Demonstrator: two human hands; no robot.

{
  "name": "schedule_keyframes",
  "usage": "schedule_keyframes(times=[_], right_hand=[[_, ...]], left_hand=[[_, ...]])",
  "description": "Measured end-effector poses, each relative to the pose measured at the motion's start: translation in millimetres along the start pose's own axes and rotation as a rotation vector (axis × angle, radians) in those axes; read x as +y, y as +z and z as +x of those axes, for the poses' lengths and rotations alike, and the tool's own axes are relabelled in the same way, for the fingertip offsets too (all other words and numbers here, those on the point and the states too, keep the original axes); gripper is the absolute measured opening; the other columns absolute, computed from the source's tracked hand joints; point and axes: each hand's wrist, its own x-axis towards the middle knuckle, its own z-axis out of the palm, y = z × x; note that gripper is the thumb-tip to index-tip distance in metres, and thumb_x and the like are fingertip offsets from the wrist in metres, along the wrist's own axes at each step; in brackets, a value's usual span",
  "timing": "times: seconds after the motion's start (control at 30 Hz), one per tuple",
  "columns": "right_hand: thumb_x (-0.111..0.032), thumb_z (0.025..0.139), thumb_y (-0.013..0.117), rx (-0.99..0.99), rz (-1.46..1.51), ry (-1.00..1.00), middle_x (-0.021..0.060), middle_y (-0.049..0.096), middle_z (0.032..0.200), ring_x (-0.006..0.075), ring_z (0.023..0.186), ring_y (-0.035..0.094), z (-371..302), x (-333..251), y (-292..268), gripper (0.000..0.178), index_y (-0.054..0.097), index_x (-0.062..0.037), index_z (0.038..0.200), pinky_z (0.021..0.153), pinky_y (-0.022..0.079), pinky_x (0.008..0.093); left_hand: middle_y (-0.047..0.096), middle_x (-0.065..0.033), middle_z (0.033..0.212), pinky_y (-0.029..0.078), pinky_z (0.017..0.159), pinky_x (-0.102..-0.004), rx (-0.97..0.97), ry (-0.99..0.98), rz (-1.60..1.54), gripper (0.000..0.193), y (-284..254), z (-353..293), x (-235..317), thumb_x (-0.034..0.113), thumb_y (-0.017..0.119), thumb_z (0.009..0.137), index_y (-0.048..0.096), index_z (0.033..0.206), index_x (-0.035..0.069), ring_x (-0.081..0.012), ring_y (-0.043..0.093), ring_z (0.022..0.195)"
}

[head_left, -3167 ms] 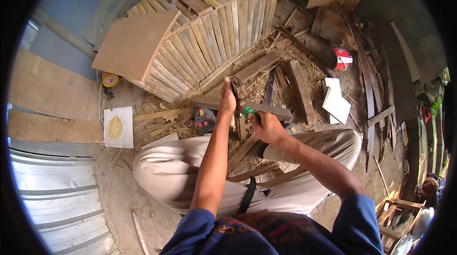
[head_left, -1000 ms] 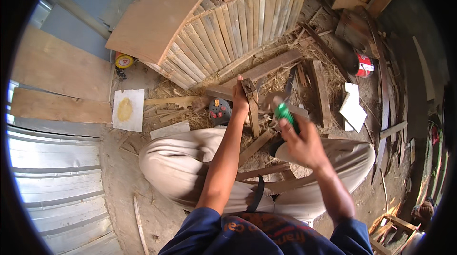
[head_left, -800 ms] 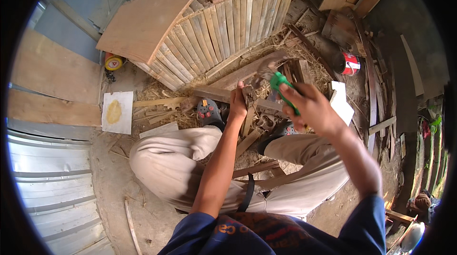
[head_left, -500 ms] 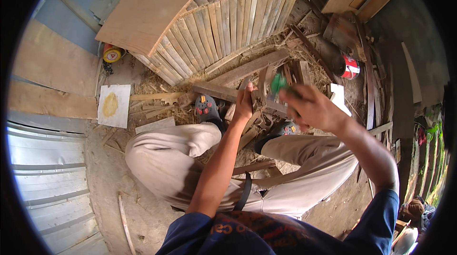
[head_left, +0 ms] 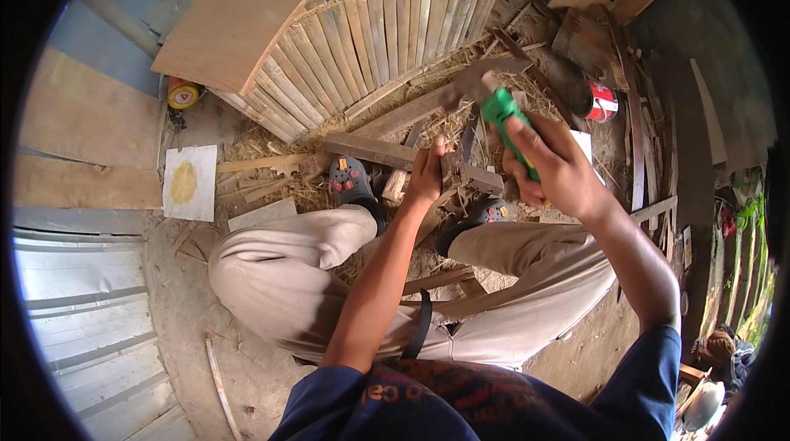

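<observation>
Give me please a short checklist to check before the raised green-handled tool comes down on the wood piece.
1. Right hand grips green-handled tool fully: ok.
2. Left hand steadies the small wood piece: ok.
3. Left fingers away from the strike spot: not ok, they sit right beside it.
4. Tool head firm on its handle: cannot tell, blurred.
5. Feet in dark clogs apart from the wood piece: not ok, close on both sides.
6. Wood piece rests on a solid plank: cannot tell.
</observation>
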Motion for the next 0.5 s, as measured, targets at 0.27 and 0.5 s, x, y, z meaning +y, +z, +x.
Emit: schedule_keyframes(times=[0.27, 0.5], right_hand=[[-0.036, 0.107, 0.050, -0.087, -0.263, 0.131, -0.0008, 0.050, 0.065, 0.0070, 0.045, 0.045, -11, -8, -5, 0.037, 0.054, -0.0005, 0.097, 0.042, 0.039, 0.0262], [-0.033, 0.104, 0.056, -0.006, 0.103, 0.318, 0.0029, 0.051, 0.060, 0.0116, 0.044, 0.050, -26, 72, 37, 0.032, 0.056, -0.0006, 0.101, 0.043, 0.043, 0.0277]], left_hand=[[0.061, -0.0030, 0.085, 0.045, 0.076, -0.0281, 0.097, 0.095, -0.142, 0.058, 5, 1, 2, 0.055, 0.054, 0.102, 0.066, 0.096, -0.002, -0.0116, 0.055, 0.080], [0.055, -0.0069, 0.058, 0.047, 0.047, -0.0344, 0.081, 0.206, -0.260, 0.061, -45, 27, 14, 0.053, 0.040, 0.106, 0.058, 0.071, 0.006, -0.0213, 0.054, 0.046]])
